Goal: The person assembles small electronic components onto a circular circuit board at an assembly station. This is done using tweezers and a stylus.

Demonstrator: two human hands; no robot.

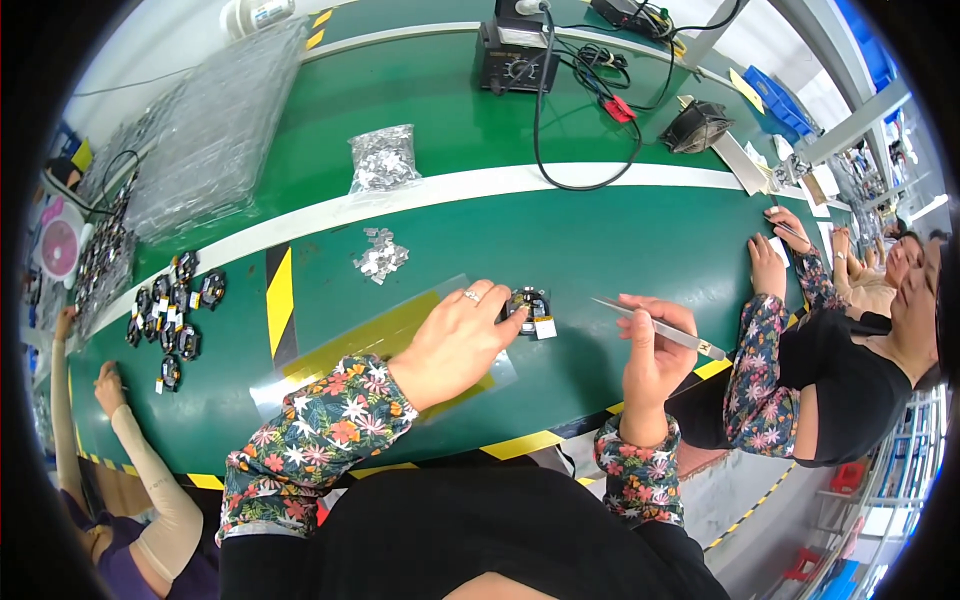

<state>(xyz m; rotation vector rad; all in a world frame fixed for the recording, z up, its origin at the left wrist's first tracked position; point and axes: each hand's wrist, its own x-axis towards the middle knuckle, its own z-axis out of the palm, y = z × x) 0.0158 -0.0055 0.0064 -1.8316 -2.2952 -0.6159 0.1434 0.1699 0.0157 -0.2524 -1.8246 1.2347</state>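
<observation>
A clear bag of small silver metal pieces sits on the green bench, and a loose heap of the same pieces lies nearer, past the white stripe. To the left, a cluster of small round black parts is spread beside stacked clear plastic trays. At the far edge stands a black soldering station with trailing cables. A neighbour in floral sleeves works on the right
</observation>
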